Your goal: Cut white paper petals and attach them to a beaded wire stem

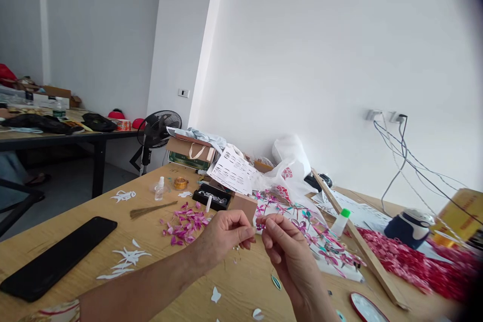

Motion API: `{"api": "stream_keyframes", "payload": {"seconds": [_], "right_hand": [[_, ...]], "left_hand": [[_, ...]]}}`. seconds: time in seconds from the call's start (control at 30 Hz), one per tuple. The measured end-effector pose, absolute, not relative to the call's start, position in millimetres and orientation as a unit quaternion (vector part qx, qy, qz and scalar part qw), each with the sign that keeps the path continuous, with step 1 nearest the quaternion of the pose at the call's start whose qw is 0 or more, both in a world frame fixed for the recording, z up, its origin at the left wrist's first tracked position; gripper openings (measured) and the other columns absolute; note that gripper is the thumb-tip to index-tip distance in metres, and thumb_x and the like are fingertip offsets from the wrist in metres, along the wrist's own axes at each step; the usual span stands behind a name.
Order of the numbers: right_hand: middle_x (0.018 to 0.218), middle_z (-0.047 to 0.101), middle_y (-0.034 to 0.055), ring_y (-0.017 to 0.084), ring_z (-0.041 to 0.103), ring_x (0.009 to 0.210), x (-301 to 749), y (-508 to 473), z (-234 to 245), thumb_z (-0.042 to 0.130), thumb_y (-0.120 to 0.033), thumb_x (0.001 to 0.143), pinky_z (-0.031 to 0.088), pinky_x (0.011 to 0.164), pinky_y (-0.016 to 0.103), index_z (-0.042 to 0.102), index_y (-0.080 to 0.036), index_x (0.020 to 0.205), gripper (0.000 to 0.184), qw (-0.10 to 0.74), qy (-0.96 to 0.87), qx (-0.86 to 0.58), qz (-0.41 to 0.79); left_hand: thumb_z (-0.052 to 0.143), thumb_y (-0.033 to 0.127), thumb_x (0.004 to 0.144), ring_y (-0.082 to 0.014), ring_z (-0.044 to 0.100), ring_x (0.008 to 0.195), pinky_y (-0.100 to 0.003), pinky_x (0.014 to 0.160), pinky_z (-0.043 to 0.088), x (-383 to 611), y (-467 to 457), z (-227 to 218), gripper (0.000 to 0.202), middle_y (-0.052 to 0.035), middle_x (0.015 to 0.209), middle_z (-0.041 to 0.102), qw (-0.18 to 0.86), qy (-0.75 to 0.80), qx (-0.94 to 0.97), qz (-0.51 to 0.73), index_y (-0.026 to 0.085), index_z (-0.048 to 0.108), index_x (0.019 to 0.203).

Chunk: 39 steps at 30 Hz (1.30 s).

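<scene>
My left hand (pixel 229 235) and my right hand (pixel 287 245) are raised over the wooden table, fingertips close together. Each hand is closed, thumb against forefinger, in a pinch. Whatever lies between the fingertips is too small or hidden to name. Just below my left fingers show a few tiny pearl-like beads (pixel 236 248); I cannot tell what they are attached to. Left of my left hand lies a pile of pink-purple petals (pixel 184 224). Behind and to the right of my right hand, pink and teal flower pieces (pixel 309 224) lie on a white sheet.
On the left lie a long black tray (pixel 60 256), white paper cutouts (pixel 130 256) and a bundle of thin sticks (pixel 153 209). A black box (pixel 212 196) stands behind. At right are a wooden bar (pixel 362 249), a green-capped bottle (pixel 340 222) and red-pink strands (pixel 403 261).
</scene>
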State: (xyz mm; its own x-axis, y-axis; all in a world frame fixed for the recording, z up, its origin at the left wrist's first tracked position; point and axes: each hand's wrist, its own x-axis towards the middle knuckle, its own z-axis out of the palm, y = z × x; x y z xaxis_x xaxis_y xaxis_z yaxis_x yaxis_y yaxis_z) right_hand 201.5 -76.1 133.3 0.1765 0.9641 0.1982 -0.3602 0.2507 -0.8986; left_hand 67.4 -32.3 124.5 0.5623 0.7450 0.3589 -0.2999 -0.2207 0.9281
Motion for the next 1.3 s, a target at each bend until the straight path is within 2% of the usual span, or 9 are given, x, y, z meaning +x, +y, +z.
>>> {"api": "stream_keyframes", "payload": {"seconds": [0.07, 0.3, 0.43, 0.97, 1.1, 1.3], "right_hand": [[0.065, 0.058, -0.0008, 0.002, 0.038, 0.043, 201.7, -74.9, 133.4, 0.071, -0.027, 0.060, 0.020, 0.032, 0.011, 0.061, -0.017, 0.062, 0.015, 0.685, -0.398, -0.342, 0.506], [0.049, 0.051, -0.0030, 0.001, 0.034, 0.041, 204.2, -70.2, 130.5, 0.072, -0.024, 0.059, 0.021, 0.032, 0.009, 0.067, -0.017, 0.073, 0.017, 0.696, -0.375, -0.316, 0.525], [0.046, 0.051, -0.0022, 0.001, 0.033, 0.039, 204.9, -71.3, 130.3, 0.074, -0.024, 0.057, 0.021, 0.032, 0.009, 0.069, -0.016, 0.072, 0.018, 0.695, -0.372, -0.319, 0.526], [0.050, 0.054, -0.0021, 0.001, 0.039, 0.042, 209.8, -69.1, 128.9, 0.073, -0.024, 0.057, 0.026, 0.033, 0.009, 0.068, -0.015, 0.069, 0.016, 0.713, -0.387, -0.330, 0.483], [0.047, 0.055, -0.0021, 0.002, 0.041, 0.041, 210.9, -71.2, 129.5, 0.073, -0.024, 0.057, 0.029, 0.035, 0.010, 0.068, -0.016, 0.068, 0.015, 0.717, -0.412, -0.350, 0.440], [0.046, 0.058, -0.0002, 0.007, 0.044, 0.042, 215.6, -71.8, 132.6, 0.071, -0.029, 0.056, 0.034, 0.037, 0.017, 0.065, -0.016, 0.062, 0.016, 0.688, -0.477, -0.448, 0.313]], "left_hand": [[0.057, 0.036, 0.070, -0.0091, 0.047, 0.056, -0.022, 0.057, 0.036, 67.5, -31.5, 123.8, 0.025, 0.0002, 0.059, 0.052, 0.587, 0.177, 0.661, 0.434, 0.012, 0.053, 0.063], [0.055, 0.036, 0.071, -0.0101, 0.047, 0.057, -0.023, 0.058, 0.036, 65.7, -28.8, 126.0, 0.025, -0.0004, 0.059, 0.051, 0.563, 0.189, 0.680, 0.431, 0.013, 0.051, 0.063], [0.055, 0.035, 0.072, -0.0098, 0.047, 0.058, -0.022, 0.058, 0.036, 65.6, -29.1, 126.1, 0.025, -0.0004, 0.060, 0.051, 0.562, 0.189, 0.682, 0.427, 0.012, 0.052, 0.064], [0.052, 0.029, 0.073, -0.0083, 0.046, 0.055, -0.019, 0.054, 0.035, 65.3, -25.0, 122.1, 0.019, 0.0006, 0.059, 0.051, 0.512, 0.214, 0.724, 0.410, 0.012, 0.052, 0.064], [0.052, 0.027, 0.073, -0.0079, 0.045, 0.054, -0.019, 0.052, 0.033, 65.8, -24.9, 120.9, 0.017, 0.0016, 0.056, 0.049, 0.492, 0.229, 0.734, 0.409, 0.013, 0.051, 0.063], [0.051, 0.026, 0.072, -0.0081, 0.045, 0.056, -0.019, 0.053, 0.034, 63.0, -25.3, 125.0, 0.015, 0.0016, 0.058, 0.050, 0.496, 0.234, 0.739, 0.390, 0.013, 0.053, 0.064]]}}
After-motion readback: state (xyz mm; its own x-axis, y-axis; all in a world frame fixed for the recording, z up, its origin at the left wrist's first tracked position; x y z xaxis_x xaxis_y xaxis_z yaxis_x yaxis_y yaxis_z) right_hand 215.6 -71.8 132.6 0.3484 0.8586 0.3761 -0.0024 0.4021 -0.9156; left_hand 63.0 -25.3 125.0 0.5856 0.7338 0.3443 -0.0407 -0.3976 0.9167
